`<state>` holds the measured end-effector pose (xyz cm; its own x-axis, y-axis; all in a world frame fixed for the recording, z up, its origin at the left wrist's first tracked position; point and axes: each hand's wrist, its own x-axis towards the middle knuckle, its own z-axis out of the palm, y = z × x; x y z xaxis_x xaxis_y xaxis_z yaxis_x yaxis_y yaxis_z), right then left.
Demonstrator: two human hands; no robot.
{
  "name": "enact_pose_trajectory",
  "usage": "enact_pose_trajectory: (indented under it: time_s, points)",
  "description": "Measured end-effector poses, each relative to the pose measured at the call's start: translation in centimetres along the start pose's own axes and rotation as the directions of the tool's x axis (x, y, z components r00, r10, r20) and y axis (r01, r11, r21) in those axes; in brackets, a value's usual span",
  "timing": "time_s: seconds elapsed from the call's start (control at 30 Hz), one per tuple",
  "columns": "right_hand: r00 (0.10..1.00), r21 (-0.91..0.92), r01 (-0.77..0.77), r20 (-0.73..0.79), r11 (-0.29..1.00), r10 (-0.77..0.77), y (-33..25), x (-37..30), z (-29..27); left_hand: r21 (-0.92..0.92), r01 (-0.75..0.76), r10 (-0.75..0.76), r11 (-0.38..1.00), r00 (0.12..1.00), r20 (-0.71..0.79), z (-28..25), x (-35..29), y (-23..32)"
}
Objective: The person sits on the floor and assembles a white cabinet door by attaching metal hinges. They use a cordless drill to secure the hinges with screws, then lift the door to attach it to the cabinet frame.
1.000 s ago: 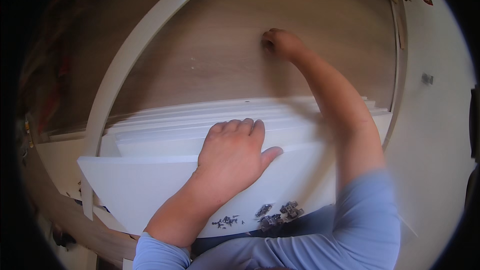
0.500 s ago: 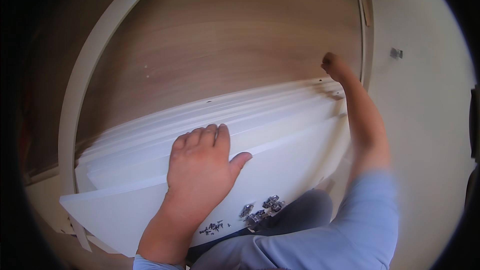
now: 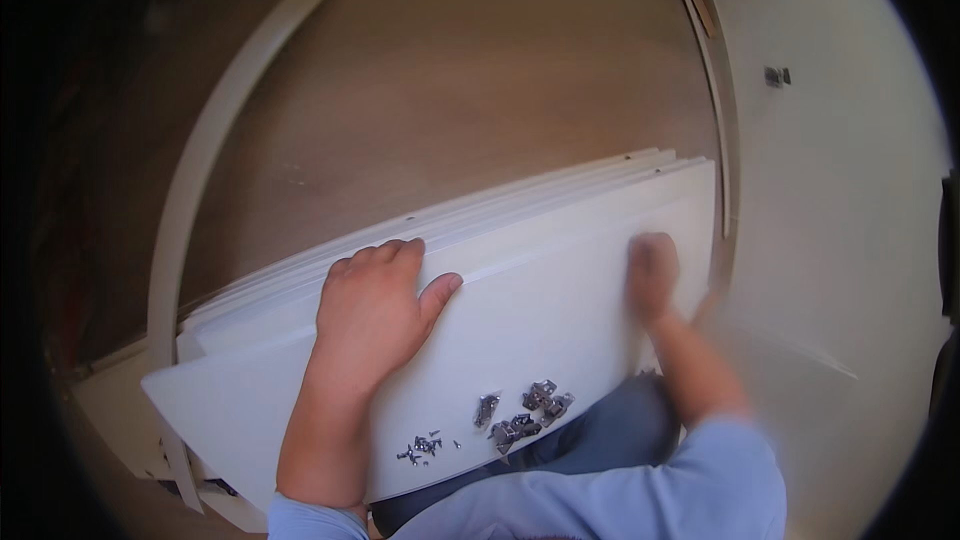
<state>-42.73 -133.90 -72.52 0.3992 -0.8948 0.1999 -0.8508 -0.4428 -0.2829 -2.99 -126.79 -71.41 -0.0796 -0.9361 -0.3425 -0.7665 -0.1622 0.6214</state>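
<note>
My left hand (image 3: 375, 300) is closed over the upper edge of the nearest white panel (image 3: 560, 320), its thumb lying on the near face. That panel slants up from my lap, in front of a stack of similar white panels (image 3: 570, 180). My right hand (image 3: 652, 275), blurred by motion, is over the panel's right part with its fingers curled. Whether anything is inside them is hidden. Several metal hinge-like fittings (image 3: 540, 398) rest low on the panel, by my leg. A small pile of screws (image 3: 424, 446) lies left of them.
A curved-looking pale strip (image 3: 200, 160) rises on the left, and a thin rail (image 3: 705, 70) runs along the right. Beyond the stack spreads a brown wood-look surface (image 3: 470, 60). One small metal fitting (image 3: 776, 76) sits on the pale surface (image 3: 830, 200) at right.
My right hand has come back from beyond the stack's far right end, nearer to me over the panel. The right side of the stack shows more fully. My left hand keeps its place on the edge.
</note>
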Motion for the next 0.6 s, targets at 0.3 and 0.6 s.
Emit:
enact_pose_trajectory:
  time_s: [0.3, 0.6]
  points:
    - [0.995, 0.196, 0.054, -0.089, 0.979, -0.037, 0.4, -0.8, -0.4, 0.034, 0.143, -0.143, 0.989, 0.990, -0.021, 1.0, -0.9, 1.1]
    - [0.973, 0.205, -0.011, -0.223, 0.979, 0.058, 1.4, -1.2, 0.6, -0.521, -0.522, -0.164, 0.675, 0.582, -0.796, 3.4, -14.1, -4.1]
